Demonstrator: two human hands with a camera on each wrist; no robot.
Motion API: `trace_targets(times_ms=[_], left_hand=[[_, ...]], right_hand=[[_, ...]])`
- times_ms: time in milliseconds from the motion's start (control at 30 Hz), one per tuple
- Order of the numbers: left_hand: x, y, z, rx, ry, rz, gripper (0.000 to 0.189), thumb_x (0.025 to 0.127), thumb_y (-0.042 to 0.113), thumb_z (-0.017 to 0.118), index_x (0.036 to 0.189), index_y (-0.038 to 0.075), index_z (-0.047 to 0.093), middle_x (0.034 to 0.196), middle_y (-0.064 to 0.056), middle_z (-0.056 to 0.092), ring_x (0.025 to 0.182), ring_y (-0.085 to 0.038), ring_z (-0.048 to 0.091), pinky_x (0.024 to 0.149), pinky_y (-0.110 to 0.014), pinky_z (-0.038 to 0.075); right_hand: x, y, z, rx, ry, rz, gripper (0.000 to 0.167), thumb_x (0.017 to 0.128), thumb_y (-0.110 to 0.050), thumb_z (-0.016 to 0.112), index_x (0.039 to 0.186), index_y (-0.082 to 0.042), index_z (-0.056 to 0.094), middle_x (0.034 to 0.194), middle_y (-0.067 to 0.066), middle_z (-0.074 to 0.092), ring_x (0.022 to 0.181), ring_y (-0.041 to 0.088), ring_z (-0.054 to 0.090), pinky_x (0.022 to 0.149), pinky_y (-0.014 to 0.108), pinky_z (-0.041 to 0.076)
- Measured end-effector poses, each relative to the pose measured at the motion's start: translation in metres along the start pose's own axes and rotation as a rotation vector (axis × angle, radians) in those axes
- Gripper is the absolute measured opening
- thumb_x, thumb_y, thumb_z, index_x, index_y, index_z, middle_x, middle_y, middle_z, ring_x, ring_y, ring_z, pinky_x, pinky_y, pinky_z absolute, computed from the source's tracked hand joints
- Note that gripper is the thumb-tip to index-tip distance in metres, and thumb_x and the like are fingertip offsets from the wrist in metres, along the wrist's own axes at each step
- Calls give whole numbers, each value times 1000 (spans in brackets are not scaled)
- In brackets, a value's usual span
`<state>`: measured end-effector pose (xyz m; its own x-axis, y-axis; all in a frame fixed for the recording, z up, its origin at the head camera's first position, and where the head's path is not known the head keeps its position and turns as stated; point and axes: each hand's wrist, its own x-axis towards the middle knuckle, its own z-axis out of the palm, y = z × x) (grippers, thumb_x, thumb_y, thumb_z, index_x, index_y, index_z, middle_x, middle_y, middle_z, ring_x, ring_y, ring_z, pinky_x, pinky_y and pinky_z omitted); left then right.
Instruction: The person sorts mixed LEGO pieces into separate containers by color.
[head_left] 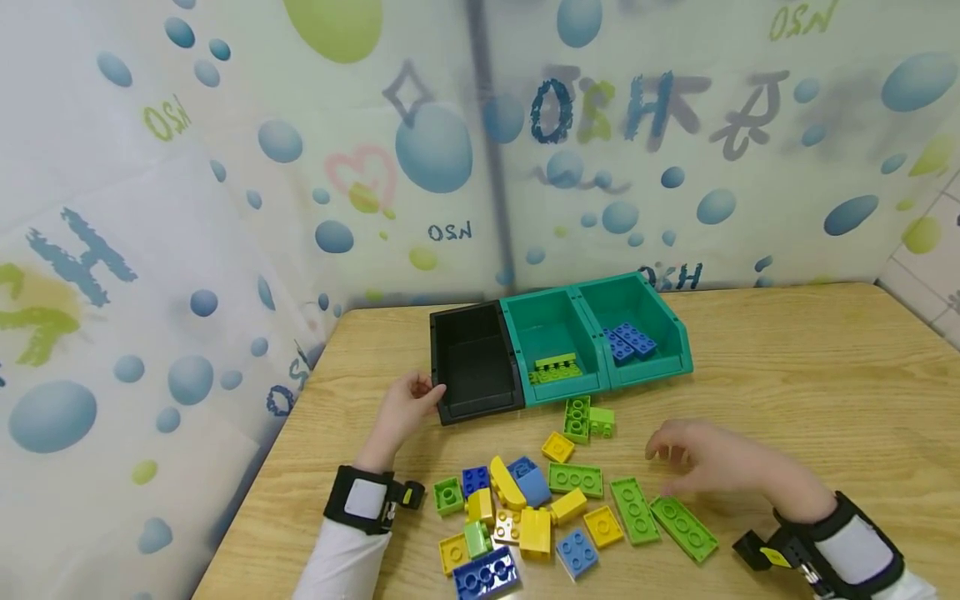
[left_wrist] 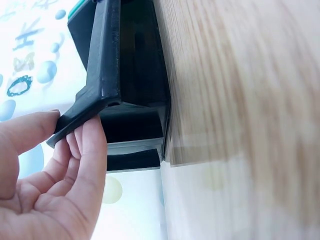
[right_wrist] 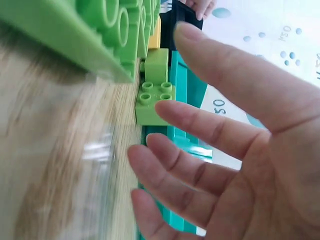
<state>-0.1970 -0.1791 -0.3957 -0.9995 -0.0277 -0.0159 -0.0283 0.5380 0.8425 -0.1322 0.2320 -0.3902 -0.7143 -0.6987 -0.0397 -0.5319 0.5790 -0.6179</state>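
My left hand [head_left: 405,410] pinches the rim of the black bin [head_left: 478,367] at its front left corner; in the left wrist view the thumb lies on one side of the rim [left_wrist: 80,117] and the fingers on the other. My right hand [head_left: 708,458] hovers over the table with relaxed, spread fingers and holds nothing. Just below it lies a long green brick [head_left: 684,528], and beside that another green brick [head_left: 634,510]. In the right wrist view a small green brick [right_wrist: 154,107] shows beyond the fingertips.
Joined to the black bin are two teal bins; the middle one [head_left: 551,321] contains green bricks [head_left: 555,368], the right one [head_left: 633,304] blue bricks [head_left: 630,342]. Several loose yellow, blue and green bricks [head_left: 536,532] lie in front on the wooden table [head_left: 810,375]. A patterned sheet [head_left: 450,267] hangs behind.
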Motion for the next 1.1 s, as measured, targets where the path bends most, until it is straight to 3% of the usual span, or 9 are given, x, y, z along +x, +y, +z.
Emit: trace_targets(times_ms=[167, 333, 800, 1100], left_hand=[[1, 0, 0, 11, 2, 2, 16, 91, 14, 63, 90, 1, 53, 82, -8, 52, 75, -16, 58, 72, -33, 58], [1, 0, 0, 24, 7, -2, 16, 91, 14, 63, 91, 1, 53, 83, -9, 53, 75, -17, 58, 72, -33, 58], [-2, 3, 0, 31, 9, 4, 16, 91, 14, 63, 90, 1, 53, 83, -9, 53, 75, -18, 59, 71, -34, 58], [-1, 3, 0, 33, 10, 5, 16, 91, 14, 63, 90, 1, 53, 84, -9, 54, 76, -18, 59, 72, -34, 58]], right_hand=[[0, -5, 3, 39, -87, 74, 42, 69, -36, 81, 98, -16, 59, 83, -5, 48, 70, 3, 42, 57, 20, 38], [3, -11, 8, 43, -149, 130, 45, 64, -36, 84, 95, -18, 57, 80, -4, 46, 69, 5, 41, 57, 20, 37], [4, -11, 12, 50, -164, 154, 35, 68, -33, 83, 84, -18, 55, 79, -6, 45, 68, 4, 41, 57, 21, 36], [5, -11, 13, 62, -188, 173, 33, 70, -29, 82, 85, -17, 55, 78, -9, 49, 69, 5, 41, 59, 22, 35]])
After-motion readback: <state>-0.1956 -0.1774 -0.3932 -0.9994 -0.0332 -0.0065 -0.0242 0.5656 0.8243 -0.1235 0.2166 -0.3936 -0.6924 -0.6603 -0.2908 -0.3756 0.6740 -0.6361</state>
